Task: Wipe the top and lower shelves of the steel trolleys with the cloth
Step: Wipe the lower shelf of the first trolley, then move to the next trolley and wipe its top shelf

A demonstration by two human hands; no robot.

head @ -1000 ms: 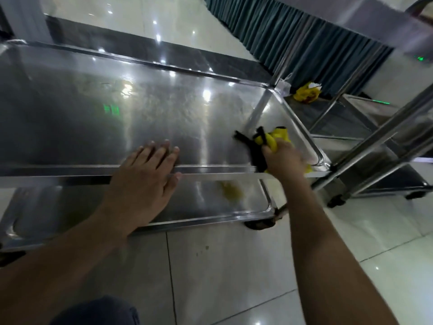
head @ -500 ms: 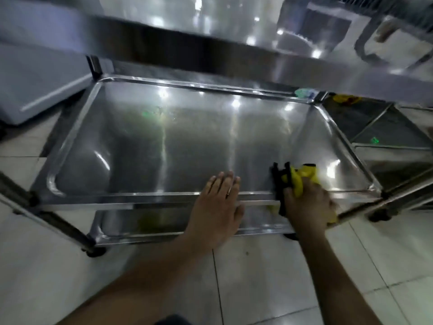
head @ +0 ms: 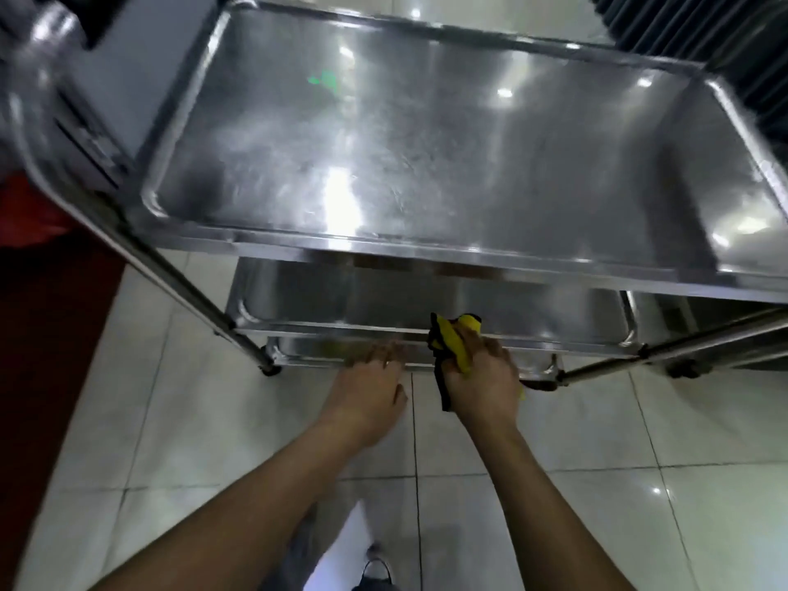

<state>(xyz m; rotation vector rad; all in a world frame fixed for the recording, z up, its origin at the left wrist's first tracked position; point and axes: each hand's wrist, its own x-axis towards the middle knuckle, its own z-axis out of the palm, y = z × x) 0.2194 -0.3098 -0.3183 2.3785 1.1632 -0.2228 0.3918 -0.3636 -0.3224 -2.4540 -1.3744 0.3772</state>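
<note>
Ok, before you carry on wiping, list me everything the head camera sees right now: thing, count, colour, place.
steel trolley: one, silver, fills the upper frame
top shelf: one, silver, uppermost tray
middle shelf: one, silver, below the top shelf
bottom shelf: one, silver, lowest, mostly hidden
cloth: one, yellow with black edge, at the middle shelf's front rim
floor tiles: pale, glossy, under the trolley
carpet: one, dark red, far left
curtain: one, dark, top right
shoe: one, dark, bottom centre
left hand: fingers straight, at the shelf's front edge
right hand: grips the cloth
</note>
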